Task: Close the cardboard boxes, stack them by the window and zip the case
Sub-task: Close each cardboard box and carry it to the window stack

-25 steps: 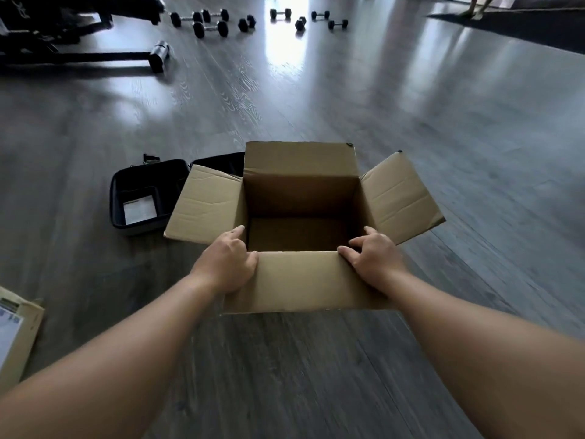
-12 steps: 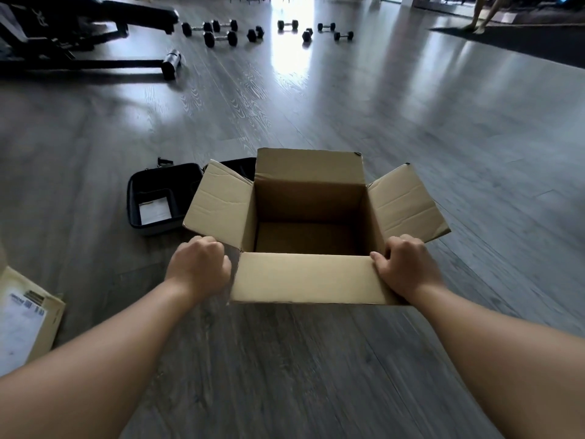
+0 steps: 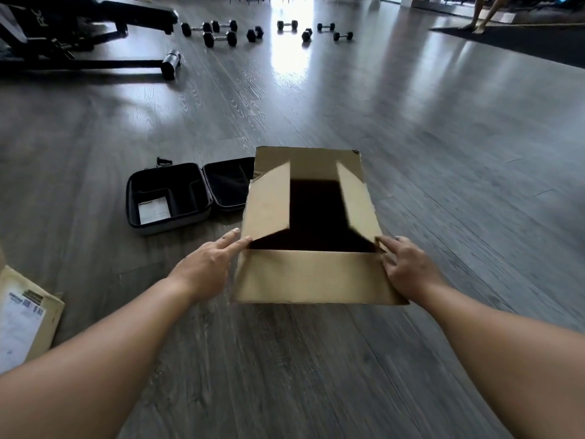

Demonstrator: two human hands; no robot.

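A brown cardboard box stands on the wooden floor in front of me, its inside dark. Its two side flaps are folded inward over the opening; the near flap hangs outward toward me and the far flap stands up. My left hand is at the box's left near corner, straight fingers touching the left flap's edge. My right hand is at the right near corner, fingers against the right flap. Behind the box to the left lies a black zip case, open flat, with a white paper inside.
Another flat cardboard box with a shipping label lies at the left edge. Several dumbbells and a black weight bench are far back on the floor. A dark mat with a person's bare legs is at the far right.
Both hands left the near flap and moved out to the side flaps, which have swung from spread outward to folded in over the opening.
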